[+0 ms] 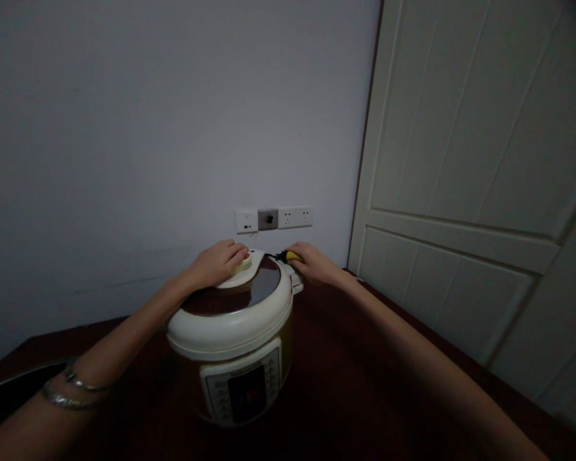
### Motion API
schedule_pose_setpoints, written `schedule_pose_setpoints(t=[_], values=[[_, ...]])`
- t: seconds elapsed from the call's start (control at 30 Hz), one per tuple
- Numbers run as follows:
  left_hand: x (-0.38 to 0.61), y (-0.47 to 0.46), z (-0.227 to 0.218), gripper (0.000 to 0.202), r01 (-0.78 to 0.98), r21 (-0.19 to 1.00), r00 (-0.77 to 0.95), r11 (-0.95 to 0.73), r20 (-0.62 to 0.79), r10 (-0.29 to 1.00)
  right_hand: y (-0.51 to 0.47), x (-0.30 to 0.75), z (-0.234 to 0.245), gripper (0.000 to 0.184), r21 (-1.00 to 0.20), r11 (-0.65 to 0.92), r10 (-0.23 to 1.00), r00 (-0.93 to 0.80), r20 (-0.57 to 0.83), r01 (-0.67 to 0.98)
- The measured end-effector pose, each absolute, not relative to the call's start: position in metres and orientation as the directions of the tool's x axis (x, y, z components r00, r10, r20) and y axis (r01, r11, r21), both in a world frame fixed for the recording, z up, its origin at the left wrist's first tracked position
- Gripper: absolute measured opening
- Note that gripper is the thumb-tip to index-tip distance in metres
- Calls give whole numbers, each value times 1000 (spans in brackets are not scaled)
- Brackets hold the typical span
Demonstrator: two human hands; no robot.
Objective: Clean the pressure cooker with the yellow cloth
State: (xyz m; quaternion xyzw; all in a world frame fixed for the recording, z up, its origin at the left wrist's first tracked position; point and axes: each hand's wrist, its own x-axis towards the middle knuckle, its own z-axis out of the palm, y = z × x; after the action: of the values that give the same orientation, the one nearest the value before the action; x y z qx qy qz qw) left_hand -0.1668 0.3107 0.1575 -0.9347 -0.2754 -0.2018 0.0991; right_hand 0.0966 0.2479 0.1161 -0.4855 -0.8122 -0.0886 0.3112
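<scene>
Item: electric pressure cooker (pixel 235 339), cream shell with a dark glossy lid (pixel 262 288). It stood on the dark red table (pixel 365 384), centre of view, control panel (pixel 246 387) facing the wearer.

Near: bracelets (pixel 72 387) on the left wrist. A dark rimmed object (pixel 9 390) was cut off by the left edge and could not be identified.

Middle: the left hand (pixel 217 261) lay over the cream lid handle (pixel 244 269), fingers curled around its knob. The right hand (pixel 314 262), behind the cooker's rim, pinched a small yellow-and-black piece (pixel 290 256), possibly a plug or valve. How it joined the cooker was hidden.

Handling, judged: rigid and probably heavy, more so if filled. The smooth shell looked likely to slip. The lid handle and the side lug at the rim seemed the firmest holds.

Far: wall sockets (pixel 274 218) on the pale wall, just above the hands. Panelled door (pixel 461 160) to the right.

Unclear: panel markings were too dim to read, the contents unseen, and any cord was hidden.
</scene>
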Motion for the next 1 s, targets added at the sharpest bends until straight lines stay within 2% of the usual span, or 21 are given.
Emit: schedule_pose_setpoints(t=[0.1,0.2,0.33,0.4,0.5,0.57,0.67,0.77,0.93,1.0], values=[[-167,309,158,45,560,-78,761,-825,443,474,242,86,120,21,-83,509,783,-420,459,857],[-167,308,158,44,556,-82,762,-827,448,468,220,84,127,27,-28,540,780,-488,392,841],[-167,308,157,46,558,-79,759,-826,452,469,201,94,146,36,-93,622,766,-578,282,778],[-167,308,157,46,559,-84,756,-825,460,465,208,101,156,32,-108,603,778,-552,302,791],[-167,308,157,46,565,-91,752,-820,466,467,235,105,164,28,-34,537,772,-474,424,843],[-167,306,158,45,572,-89,750,-816,459,476,251,100,162,28,37,535,773,-507,382,844],[-166,305,159,45,584,-83,745,-808,452,492,253,88,154,27,135,534,802,-550,232,835],[-166,305,159,45,578,-81,747,-812,452,487,231,80,151,27,202,502,812,-539,225,841],[-167,306,157,45,569,-88,749,-818,465,472,210,85,165,22,162,586,782,-607,144,794],[-167,306,157,45,570,-82,747,-818,465,475,220,87,171,24,156,571,786,-592,177,806]])
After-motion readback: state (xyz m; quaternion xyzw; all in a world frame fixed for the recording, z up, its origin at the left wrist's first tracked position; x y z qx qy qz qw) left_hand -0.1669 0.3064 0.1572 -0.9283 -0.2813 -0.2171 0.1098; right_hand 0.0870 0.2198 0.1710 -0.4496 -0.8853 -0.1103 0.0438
